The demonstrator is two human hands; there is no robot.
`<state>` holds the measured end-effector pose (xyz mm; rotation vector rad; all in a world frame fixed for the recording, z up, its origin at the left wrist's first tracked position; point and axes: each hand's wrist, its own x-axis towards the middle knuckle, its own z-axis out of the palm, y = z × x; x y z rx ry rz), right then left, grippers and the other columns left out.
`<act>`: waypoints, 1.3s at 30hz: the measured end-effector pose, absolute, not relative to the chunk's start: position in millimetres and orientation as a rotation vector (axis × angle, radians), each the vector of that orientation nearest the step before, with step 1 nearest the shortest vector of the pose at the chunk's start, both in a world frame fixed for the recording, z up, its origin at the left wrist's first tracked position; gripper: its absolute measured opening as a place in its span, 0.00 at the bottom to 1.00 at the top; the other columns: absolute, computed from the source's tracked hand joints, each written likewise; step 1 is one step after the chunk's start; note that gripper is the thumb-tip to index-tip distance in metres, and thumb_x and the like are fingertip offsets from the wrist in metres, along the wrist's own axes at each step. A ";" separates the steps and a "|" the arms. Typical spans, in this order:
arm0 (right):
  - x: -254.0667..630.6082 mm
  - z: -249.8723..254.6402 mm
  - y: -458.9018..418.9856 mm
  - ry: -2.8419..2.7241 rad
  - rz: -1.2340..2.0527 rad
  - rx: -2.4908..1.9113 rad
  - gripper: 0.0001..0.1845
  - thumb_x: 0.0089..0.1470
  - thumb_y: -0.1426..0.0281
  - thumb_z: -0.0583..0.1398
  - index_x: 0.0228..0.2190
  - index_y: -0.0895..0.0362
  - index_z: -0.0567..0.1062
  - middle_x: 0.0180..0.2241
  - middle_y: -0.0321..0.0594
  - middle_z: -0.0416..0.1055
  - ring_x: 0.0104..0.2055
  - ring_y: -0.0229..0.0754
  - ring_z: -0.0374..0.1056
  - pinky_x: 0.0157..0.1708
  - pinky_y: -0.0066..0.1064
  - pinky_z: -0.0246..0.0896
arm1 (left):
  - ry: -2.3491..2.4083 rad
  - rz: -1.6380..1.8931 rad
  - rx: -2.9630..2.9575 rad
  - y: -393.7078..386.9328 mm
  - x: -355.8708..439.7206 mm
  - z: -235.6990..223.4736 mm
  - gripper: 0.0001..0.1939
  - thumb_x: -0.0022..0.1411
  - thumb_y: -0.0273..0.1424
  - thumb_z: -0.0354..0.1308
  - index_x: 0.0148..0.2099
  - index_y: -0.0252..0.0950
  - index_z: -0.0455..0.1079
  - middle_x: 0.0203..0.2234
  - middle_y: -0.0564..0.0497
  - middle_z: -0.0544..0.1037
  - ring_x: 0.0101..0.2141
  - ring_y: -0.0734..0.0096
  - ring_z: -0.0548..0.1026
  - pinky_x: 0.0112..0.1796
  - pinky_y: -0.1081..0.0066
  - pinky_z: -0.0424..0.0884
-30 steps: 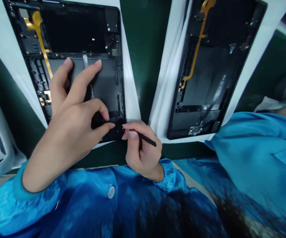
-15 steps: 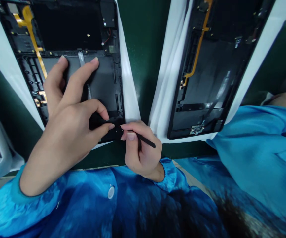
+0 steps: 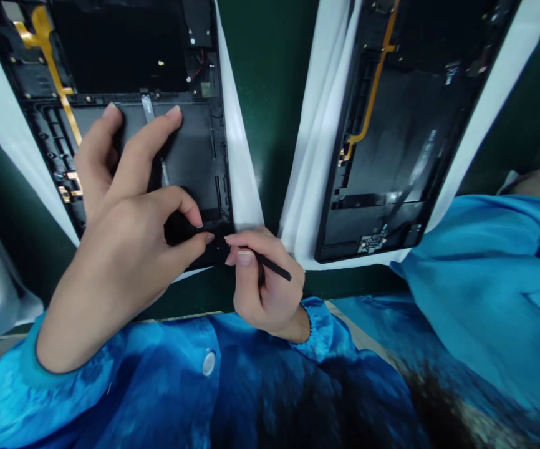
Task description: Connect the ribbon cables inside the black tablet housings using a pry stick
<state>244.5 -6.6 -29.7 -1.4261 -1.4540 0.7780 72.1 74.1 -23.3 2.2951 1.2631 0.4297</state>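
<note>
My left hand (image 3: pixel 134 231) lies over the lower part of an opened tablet housing (image 3: pixel 195 156). Two of its fingers stretch flat onto the dark grey inner surface, on either side of a grey flat cable (image 3: pixel 148 109). The thumb and forefinger bend toward the housing's lower right corner, their tips slightly apart. Close beside them, my right hand (image 3: pixel 267 280) pinches a thin black stick (image 3: pixel 277 268) between thumb and fingers. Its fingertips touch or nearly touch the corner; the stick's working end is hidden behind them. An orange ribbon cable (image 3: pixel 55 68) runs down the housing's left side.
A second opened tablet housing (image 3: pixel 391 156) lies at right on a white cloth (image 3: pixel 302 149). White cloth also lies under the first. Beneath is a dark green table surface (image 3: pixel 260 106). Another person's blue sleeve (image 3: pixel 494 262) reaches in at the right edge.
The first tablet and my left hand appear shifted slightly left and up in view. Both hands keep nearly the same pose, and the stick stays in my right hand.
</note>
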 end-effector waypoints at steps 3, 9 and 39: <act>244.2 -29.6 -6.5 -1.453 0.778 -1.427 0.11 0.63 0.77 0.54 0.43 0.56 0.74 0.30 0.39 0.74 0.32 0.40 0.71 0.33 0.36 0.71 | 1.271 0.443 2.286 73.5 72.2 -24.5 0.11 0.58 0.36 0.66 0.31 0.37 0.69 0.70 0.52 0.49 0.68 0.33 0.41 0.66 0.33 0.40; 243.6 -29.4 -6.7 -1.454 0.785 -1.431 0.11 0.63 0.77 0.54 0.43 0.56 0.74 0.30 0.39 0.74 0.34 0.41 0.72 0.34 0.36 0.72 | 1.289 0.443 2.283 72.4 74.8 -22.0 0.12 0.59 0.37 0.65 0.30 0.37 0.68 0.70 0.52 0.50 0.67 0.33 0.42 0.66 0.32 0.43; 251.6 -30.6 -6.3 -1.538 0.762 -1.336 0.16 0.57 0.82 0.59 0.45 0.57 0.77 0.32 0.41 0.77 0.33 0.42 0.74 0.32 0.37 0.73 | 1.165 0.419 2.429 23.9 56.4 -22.7 0.15 0.67 0.29 0.56 0.55 0.38 0.68 0.64 0.47 0.66 0.66 0.45 0.59 0.61 0.43 0.68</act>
